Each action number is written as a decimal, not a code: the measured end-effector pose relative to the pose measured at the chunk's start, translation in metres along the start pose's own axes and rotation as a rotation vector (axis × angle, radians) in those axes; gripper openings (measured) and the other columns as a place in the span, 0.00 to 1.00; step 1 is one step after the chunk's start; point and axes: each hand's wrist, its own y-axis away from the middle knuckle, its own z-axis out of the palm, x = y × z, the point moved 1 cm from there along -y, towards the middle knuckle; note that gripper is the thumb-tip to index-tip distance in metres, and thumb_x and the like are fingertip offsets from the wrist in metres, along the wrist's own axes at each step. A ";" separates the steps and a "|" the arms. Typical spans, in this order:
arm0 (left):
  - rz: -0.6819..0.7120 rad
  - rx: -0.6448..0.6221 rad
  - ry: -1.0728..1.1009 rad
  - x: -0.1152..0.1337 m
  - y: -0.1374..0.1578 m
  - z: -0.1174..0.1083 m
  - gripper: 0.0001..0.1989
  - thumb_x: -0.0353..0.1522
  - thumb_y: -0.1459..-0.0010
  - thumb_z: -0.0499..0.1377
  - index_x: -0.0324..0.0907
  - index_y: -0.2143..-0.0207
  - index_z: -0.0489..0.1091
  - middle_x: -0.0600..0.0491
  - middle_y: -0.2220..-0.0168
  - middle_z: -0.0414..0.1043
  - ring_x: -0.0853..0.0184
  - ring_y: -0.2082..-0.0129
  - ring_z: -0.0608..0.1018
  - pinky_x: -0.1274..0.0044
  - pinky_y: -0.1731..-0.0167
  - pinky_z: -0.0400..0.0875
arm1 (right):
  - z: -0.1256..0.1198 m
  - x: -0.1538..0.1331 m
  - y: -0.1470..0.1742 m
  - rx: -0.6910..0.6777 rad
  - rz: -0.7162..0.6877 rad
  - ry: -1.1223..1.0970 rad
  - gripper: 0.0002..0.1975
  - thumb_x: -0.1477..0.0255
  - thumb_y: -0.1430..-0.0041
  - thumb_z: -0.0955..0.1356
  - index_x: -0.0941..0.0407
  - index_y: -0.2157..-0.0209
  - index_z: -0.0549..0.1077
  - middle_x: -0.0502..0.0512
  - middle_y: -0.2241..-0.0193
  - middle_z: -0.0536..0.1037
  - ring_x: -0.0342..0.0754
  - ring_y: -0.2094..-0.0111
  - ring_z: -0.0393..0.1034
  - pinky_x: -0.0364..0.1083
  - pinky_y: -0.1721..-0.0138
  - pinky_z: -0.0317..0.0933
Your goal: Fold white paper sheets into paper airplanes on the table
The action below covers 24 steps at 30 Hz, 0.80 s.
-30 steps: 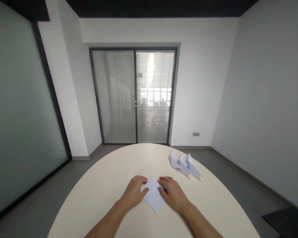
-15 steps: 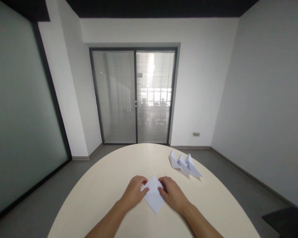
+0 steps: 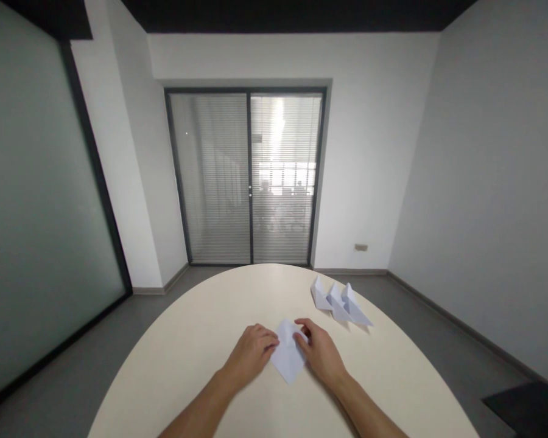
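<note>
A white sheet of paper (image 3: 287, 363), folded into a diamond, is between my hands with one corner pointing toward me. My left hand (image 3: 252, 351) pinches its left corner, thumb and fingertips together. On the opposite side, my right hand (image 3: 322, 353) grips the right edge, thumb on the upper face and index finger curved near the far right edge. The fingers partly hide both side corners. Several creases cross the far half of the paper.
Three white folded paper boats (image 3: 340, 302) stand in a row at the far right of the round cream table (image 3: 187, 340). Beyond the table is a glass door with blinds (image 3: 210, 182). A dark flat object (image 3: 530, 404) shows at lower right.
The paper has shifted slightly right and away from me. My left fingers have closed together at its left corner, and my right hand has moved a little right and farther up the edge.
</note>
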 end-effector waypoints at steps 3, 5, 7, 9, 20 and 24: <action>0.031 -0.007 0.011 0.003 0.003 -0.002 0.13 0.30 0.35 0.55 0.47 0.51 0.74 0.52 0.50 0.76 0.61 0.51 0.74 0.65 0.47 0.65 | -0.002 0.000 -0.002 0.088 0.015 -0.097 0.15 0.62 0.40 0.64 0.53 0.55 0.71 0.52 0.69 0.77 0.50 0.67 0.73 0.47 0.63 0.64; 0.066 -0.023 0.018 0.006 0.004 -0.005 0.16 0.31 0.35 0.54 0.47 0.46 0.71 0.51 0.45 0.73 0.60 0.48 0.72 0.64 0.44 0.64 | -0.004 0.000 -0.003 0.137 -0.005 -0.140 0.16 0.60 0.39 0.64 0.53 0.55 0.72 0.54 0.68 0.78 0.51 0.66 0.73 0.47 0.62 0.66; 0.091 -0.035 0.024 0.007 0.005 -0.006 0.21 0.32 0.35 0.54 0.47 0.40 0.65 0.50 0.42 0.70 0.59 0.44 0.70 0.63 0.42 0.62 | -0.007 -0.001 -0.003 0.188 -0.043 -0.136 0.16 0.58 0.38 0.64 0.53 0.56 0.72 0.55 0.67 0.79 0.52 0.65 0.74 0.48 0.62 0.66; 0.093 -0.039 0.031 0.007 0.006 -0.006 0.27 0.32 0.35 0.53 0.47 0.34 0.56 0.48 0.40 0.66 0.58 0.42 0.68 0.61 0.40 0.60 | -0.009 -0.003 -0.002 0.243 -0.102 -0.085 0.16 0.57 0.37 0.63 0.53 0.57 0.73 0.56 0.65 0.79 0.52 0.64 0.73 0.48 0.60 0.66; -0.037 0.142 0.005 0.000 -0.002 -0.004 0.28 0.33 0.35 0.54 0.48 0.34 0.53 0.48 0.47 0.72 0.59 0.48 0.72 0.63 0.45 0.66 | -0.014 -0.023 0.004 0.024 -0.497 0.236 0.13 0.67 0.31 0.59 0.53 0.61 0.75 0.57 0.66 0.79 0.49 0.62 0.70 0.48 0.59 0.59; -0.049 0.135 -0.057 0.005 -0.006 -0.010 0.14 0.32 0.36 0.56 0.49 0.49 0.71 0.50 0.54 0.73 0.60 0.53 0.73 0.67 0.51 0.69 | -0.011 -0.024 0.004 -0.048 -0.492 0.224 0.12 0.68 0.32 0.60 0.53 0.61 0.74 0.56 0.65 0.78 0.48 0.63 0.70 0.47 0.60 0.60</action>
